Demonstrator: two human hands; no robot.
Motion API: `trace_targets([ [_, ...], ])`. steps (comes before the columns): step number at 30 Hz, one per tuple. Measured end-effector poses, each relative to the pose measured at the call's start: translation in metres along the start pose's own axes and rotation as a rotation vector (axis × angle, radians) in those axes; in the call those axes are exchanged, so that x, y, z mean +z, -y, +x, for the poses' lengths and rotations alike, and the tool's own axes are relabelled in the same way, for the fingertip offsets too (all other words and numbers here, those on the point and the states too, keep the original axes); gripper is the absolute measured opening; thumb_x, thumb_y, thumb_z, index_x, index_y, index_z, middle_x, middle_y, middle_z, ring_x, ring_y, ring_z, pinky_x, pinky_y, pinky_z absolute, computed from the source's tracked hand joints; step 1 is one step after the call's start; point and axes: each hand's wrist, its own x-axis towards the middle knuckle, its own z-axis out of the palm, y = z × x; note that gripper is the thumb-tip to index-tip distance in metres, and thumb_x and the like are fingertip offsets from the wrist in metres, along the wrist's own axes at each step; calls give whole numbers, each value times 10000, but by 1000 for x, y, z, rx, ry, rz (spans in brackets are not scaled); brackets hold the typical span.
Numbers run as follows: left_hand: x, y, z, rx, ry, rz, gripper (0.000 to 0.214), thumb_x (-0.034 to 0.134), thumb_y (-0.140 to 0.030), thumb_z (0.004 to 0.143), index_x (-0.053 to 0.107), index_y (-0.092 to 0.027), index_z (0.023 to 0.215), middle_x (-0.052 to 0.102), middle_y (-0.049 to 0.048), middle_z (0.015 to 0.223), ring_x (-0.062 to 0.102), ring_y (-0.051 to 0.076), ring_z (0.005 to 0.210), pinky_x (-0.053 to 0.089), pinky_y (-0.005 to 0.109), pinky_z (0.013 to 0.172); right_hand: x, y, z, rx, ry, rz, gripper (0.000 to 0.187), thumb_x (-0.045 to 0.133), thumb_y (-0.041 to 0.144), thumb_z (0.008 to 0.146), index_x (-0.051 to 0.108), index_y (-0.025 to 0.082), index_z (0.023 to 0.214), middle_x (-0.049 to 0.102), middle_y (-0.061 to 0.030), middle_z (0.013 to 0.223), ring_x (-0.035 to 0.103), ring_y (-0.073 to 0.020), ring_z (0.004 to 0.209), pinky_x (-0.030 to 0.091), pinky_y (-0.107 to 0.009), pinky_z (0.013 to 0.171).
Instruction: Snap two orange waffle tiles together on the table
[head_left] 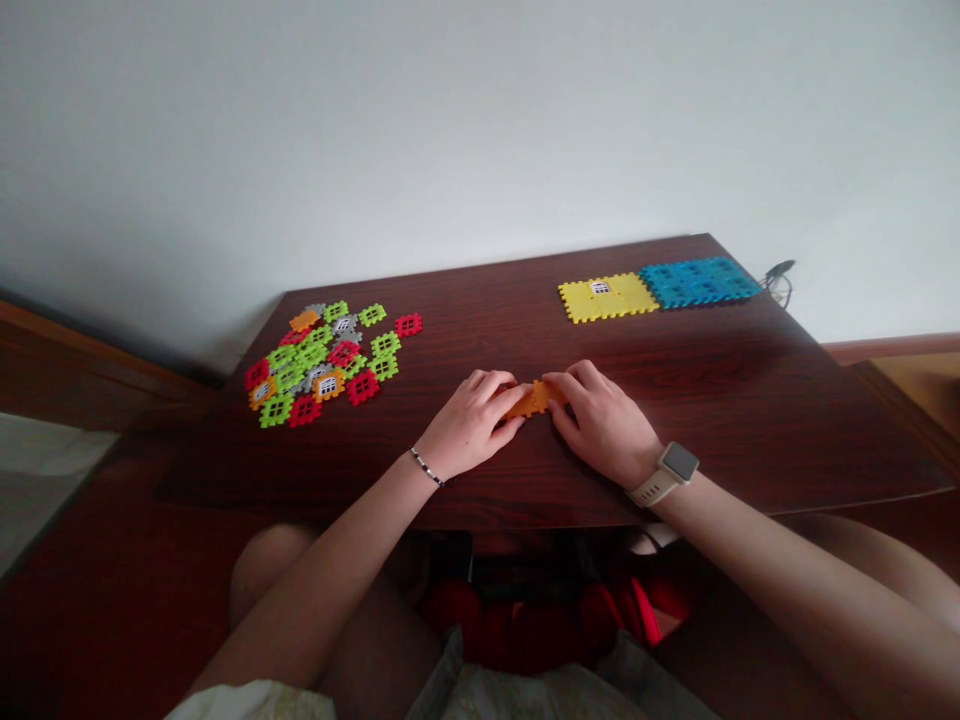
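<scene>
**A:** What are the hands busy with right now?

**B:** The left hand [472, 425] and the right hand [604, 430] are meeting near the front of the worktop [487, 320], and both are gripping an orange plastic tile [534, 398] between them.

**A:** How are the fingers sitting on it?

**B:** The left fingers [504, 392] are curling closed over one end of the orange plastic tile, and the right fingers [556, 392] are curling over the other. Neither hand is spread open, so both are holding it. The hands are hiding its ends, so I can't tell if it's one tile or several snapped together, or if it's touching the worktop.

**A:** What else is lying around?

**B:** A loose heap of snap tiles [322, 362] is sitting to the left, a mix of green, red, grey and orange, with some showing little window prints. Toward the far edge on the right, a yellow panel [607, 297] is lying flat, with a blue panel [697, 282] butting up against it.

**A:** Are the hands touching any of those?

**B:** No, both are staying well apart from the heap and the panels. The work in hand seems to be on the orange plastic tile alone, with the fingers pressing in from both sides.
</scene>
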Motion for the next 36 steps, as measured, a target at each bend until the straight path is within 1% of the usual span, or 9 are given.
trace_targets([
  [4, 0, 0, 0, 2, -7, -12, 385, 602, -253, 1063, 599, -233, 1447, 617, 115, 1339, 594, 291, 1195, 559, 519, 1096, 0, 0, 0, 5, 6, -1, 276, 499, 226, 1047, 627, 192, 1289, 625, -133, 1150, 663, -279, 1018, 562, -420, 900],
  [9, 0, 0, 0, 0, -3, -10, 379, 605, -251, 1064, 602, -203, 1440, 620, 121, 1342, 585, 290, 1197, 557, 513, 1102, -1, 1, 0, 9, 13, -3, 283, 495, 232, 1056, 631, 171, 1297, 626, -139, 1161, 662, -283, 1031, 559, -419, 915],
  [13, 0, 0, 0, -2, -3, -17, 390, 609, -256, 1061, 600, -231, 1450, 619, 115, 1346, 593, 292, 1202, 558, 522, 1099, 0, 0, 0, 5, 12, -3, 280, 497, 232, 1053, 629, 178, 1295, 627, -138, 1160, 658, -282, 1022, 556, -422, 910],
  [19, 0, 0, -1, -4, -3, -12, 392, 603, -257, 1064, 598, -233, 1455, 616, 115, 1352, 595, 292, 1210, 553, 525, 1108, 1, -1, 0, 2, 1, -1, 281, 497, 225, 1047, 626, 191, 1294, 627, -132, 1153, 659, -279, 1015, 554, -419, 906],
  [25, 0, 0, 0, 0, 1, -9, 383, 603, -255, 1066, 598, -205, 1446, 617, 119, 1347, 585, 292, 1204, 551, 513, 1112, -1, 0, 0, 9, 13, -3, 282, 502, 224, 1050, 632, 181, 1297, 627, -134, 1152, 663, -276, 1012, 557, -415, 907],
  [32, -1, 0, 0, -5, 0, -20, 397, 606, -249, 1061, 593, -233, 1457, 613, 114, 1346, 591, 291, 1204, 556, 520, 1105, -1, 1, 0, 9, 18, 1, 278, 497, 231, 1062, 636, 167, 1294, 626, -140, 1149, 662, -285, 1023, 567, -435, 923],
  [36, 0, 0, -1, -3, 4, -11, 391, 611, -253, 1061, 598, -208, 1449, 613, 121, 1350, 581, 292, 1205, 553, 513, 1110, -1, 1, 0, 12, 19, -1, 280, 505, 225, 1058, 637, 166, 1298, 630, -140, 1152, 666, -282, 1030, 567, -426, 926],
])
